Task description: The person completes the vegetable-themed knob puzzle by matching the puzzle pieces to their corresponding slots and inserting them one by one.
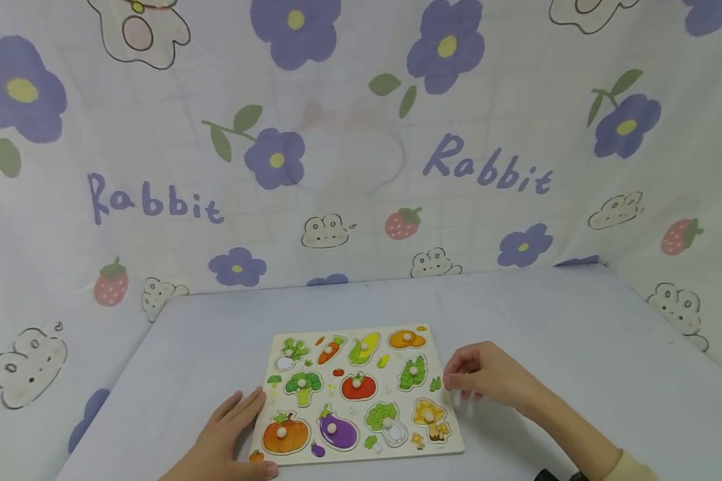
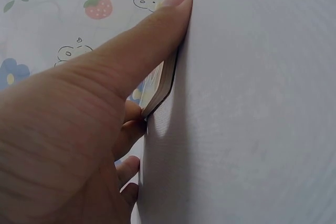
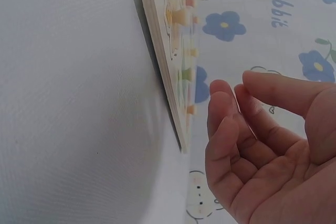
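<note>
A pale wooden knob puzzle board (image 1: 391, 424) lies flat on the table. Vegetable pieces with round knobs sit in it, among them a pumpkin (image 1: 271, 441), an eggplant (image 1: 345, 437) and a tomato (image 1: 367, 387). My left hand (image 1: 225, 434) holds the board at its near left corner, thumb along the front edge and fingers at the left side. In the left wrist view the thumb (image 2: 142, 40) lies on the board's rim. Just off the board's right edge, my right hand (image 1: 487, 377) hovers with fingers loosely bent and nothing in them, nearest the green leafy piece (image 1: 412, 375).
A white cloth covers the table (image 1: 216, 347). Behind it hangs a curtain (image 1: 361, 180) printed with purple flowers, strawberries, rabbits and lettering. Part of a dark object (image 1: 547, 475) shows at the bottom edge beside the right forearm.
</note>
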`<control>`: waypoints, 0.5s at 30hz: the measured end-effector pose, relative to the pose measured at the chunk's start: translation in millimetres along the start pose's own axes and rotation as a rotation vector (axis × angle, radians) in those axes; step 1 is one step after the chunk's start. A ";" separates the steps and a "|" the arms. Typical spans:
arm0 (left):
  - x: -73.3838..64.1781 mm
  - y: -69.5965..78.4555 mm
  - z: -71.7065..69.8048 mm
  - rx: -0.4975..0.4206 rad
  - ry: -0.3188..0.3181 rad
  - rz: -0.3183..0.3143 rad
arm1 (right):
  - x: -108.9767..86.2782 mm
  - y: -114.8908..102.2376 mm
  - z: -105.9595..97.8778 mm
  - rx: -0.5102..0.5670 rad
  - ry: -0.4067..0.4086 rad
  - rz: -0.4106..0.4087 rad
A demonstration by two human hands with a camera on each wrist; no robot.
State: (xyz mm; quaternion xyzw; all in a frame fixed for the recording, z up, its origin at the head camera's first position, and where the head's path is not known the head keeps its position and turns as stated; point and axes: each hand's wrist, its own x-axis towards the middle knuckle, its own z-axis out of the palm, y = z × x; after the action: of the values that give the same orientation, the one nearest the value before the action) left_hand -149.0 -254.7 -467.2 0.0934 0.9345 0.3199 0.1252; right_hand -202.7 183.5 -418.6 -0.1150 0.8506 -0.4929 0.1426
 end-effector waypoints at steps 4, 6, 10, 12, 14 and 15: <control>1.3 -0.3 1.3 0.001 0.001 -0.018 | 0.4 0.2 -0.9 -0.009 0.012 -0.007; 1.9 -0.5 0.7 0.004 0.001 -0.022 | 0.5 -1.4 -1.9 -0.023 0.023 -0.008; 3.0 0.1 -1.9 -0.002 -0.002 -0.023 | -0.1 -6.8 -7.3 -0.062 0.053 -0.006; 3.1 1.1 -3.2 -0.018 -0.009 -0.032 | -1.1 -9.0 -11.6 -0.075 0.073 0.000; 4.2 2.6 -4.3 -0.015 -0.002 -0.038 | -2.5 -10.6 -16.4 -0.080 0.102 0.009; 5.0 3.7 -4.8 -0.013 0.007 -0.037 | -3.2 -10.7 -18.9 -0.079 0.114 0.009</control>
State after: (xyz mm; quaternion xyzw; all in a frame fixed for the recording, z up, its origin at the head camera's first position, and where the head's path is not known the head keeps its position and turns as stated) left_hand -154.8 -253.4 -462.1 0.0740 0.9343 0.3240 0.1287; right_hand -205.8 194.6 -399.9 -0.0883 0.8766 -0.4640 0.0916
